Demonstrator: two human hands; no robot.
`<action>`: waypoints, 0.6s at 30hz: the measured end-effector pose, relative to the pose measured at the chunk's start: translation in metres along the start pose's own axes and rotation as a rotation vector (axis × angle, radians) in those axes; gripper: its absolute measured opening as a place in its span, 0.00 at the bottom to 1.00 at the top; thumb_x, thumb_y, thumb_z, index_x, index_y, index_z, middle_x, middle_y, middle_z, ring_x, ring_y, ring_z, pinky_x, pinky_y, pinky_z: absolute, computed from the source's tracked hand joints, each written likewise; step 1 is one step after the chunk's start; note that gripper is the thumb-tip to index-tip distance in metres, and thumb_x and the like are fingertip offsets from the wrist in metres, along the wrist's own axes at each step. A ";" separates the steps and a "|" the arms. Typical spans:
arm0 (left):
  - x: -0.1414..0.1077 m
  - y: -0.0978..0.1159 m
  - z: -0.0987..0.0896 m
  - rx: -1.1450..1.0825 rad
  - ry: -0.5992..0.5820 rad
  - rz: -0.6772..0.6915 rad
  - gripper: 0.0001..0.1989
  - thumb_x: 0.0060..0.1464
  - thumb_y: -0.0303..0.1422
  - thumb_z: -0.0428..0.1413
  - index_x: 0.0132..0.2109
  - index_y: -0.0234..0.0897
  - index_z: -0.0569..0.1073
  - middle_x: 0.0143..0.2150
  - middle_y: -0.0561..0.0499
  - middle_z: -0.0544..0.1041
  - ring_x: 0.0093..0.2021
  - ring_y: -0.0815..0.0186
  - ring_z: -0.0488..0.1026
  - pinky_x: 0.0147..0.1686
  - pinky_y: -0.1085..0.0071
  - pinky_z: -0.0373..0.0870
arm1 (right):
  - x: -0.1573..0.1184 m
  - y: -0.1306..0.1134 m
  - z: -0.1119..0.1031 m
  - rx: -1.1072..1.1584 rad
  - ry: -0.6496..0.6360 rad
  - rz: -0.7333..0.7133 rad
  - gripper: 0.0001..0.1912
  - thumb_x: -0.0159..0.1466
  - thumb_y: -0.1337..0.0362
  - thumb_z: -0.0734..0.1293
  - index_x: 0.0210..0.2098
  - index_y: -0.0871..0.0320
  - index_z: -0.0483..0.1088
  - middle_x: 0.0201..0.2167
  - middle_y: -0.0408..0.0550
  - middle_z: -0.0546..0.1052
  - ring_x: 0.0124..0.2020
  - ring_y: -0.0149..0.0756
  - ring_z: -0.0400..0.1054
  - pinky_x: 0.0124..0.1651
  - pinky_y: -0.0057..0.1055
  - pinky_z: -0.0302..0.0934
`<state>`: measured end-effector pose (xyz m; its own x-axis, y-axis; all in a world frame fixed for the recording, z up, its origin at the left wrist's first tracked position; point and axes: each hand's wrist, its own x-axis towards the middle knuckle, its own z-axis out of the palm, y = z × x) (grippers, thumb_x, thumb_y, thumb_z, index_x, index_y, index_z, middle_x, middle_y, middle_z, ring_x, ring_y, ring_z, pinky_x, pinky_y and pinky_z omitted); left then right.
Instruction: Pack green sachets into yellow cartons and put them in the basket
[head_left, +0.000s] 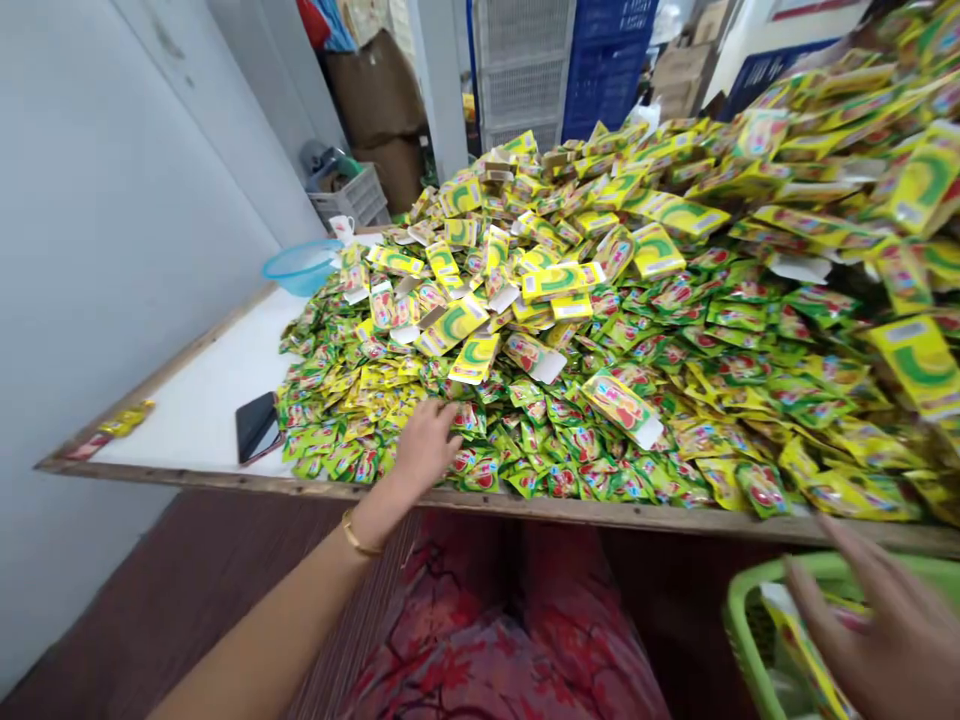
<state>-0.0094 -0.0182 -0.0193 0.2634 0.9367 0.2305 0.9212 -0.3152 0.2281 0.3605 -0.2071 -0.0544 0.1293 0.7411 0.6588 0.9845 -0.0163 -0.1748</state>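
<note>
My left hand (427, 442) reaches over the table's front edge, with a gold bangle on its wrist. Its fingers are bent, the thumb apart from them, at a green-and-red sachet (468, 420) in a heap of similar ones. Whether the fingertips touch that sachet is hard to tell. At the lower right, my right hand (885, 630), blurred, has its fingers spread above a green basket (739, 610). Under that hand a yellow carton (806, 655) lies tilted inside the basket. Yellow cartons (454, 325), several with open flaps, lie on the sachets.
A black phone (256, 425) lies left of the heap on the white tabletop (202, 390), which has a raised wooden edge. Farther back are a blue basin (300, 268) and a white cup (342, 228). Cartons rise high at right. Stacked crates (607, 70) stand behind the table.
</note>
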 end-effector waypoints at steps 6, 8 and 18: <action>0.012 0.001 0.015 0.116 -0.049 0.127 0.15 0.51 0.26 0.55 0.47 0.37 0.76 0.43 0.43 0.74 0.47 0.55 0.69 0.49 0.61 0.68 | 0.076 -0.077 0.063 -0.070 -0.001 -0.139 0.22 0.65 0.57 0.58 0.55 0.59 0.64 0.52 0.56 0.70 0.48 0.48 0.66 0.48 0.44 0.61; 0.012 -0.009 0.012 0.055 -0.075 0.139 0.13 0.53 0.27 0.55 0.45 0.37 0.77 0.41 0.45 0.75 0.45 0.58 0.70 0.48 0.62 0.69 | 0.091 -0.079 0.077 -0.122 -0.080 -0.103 0.23 0.64 0.56 0.58 0.55 0.60 0.64 0.54 0.59 0.69 0.49 0.51 0.65 0.47 0.46 0.61; -0.033 -0.010 0.013 -0.157 -0.061 0.104 0.15 0.53 0.28 0.55 0.48 0.34 0.74 0.43 0.43 0.74 0.43 0.60 0.72 0.45 0.65 0.70 | 0.110 -0.081 0.112 -0.154 -0.286 -0.051 0.28 0.63 0.52 0.58 0.57 0.62 0.62 0.46 0.60 0.72 0.44 0.52 0.66 0.45 0.49 0.60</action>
<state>-0.0235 -0.0439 -0.0412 0.3758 0.9041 0.2036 0.8337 -0.4258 0.3518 0.2816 -0.0489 -0.0497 0.0620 0.9016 0.4280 0.9981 -0.0592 -0.0197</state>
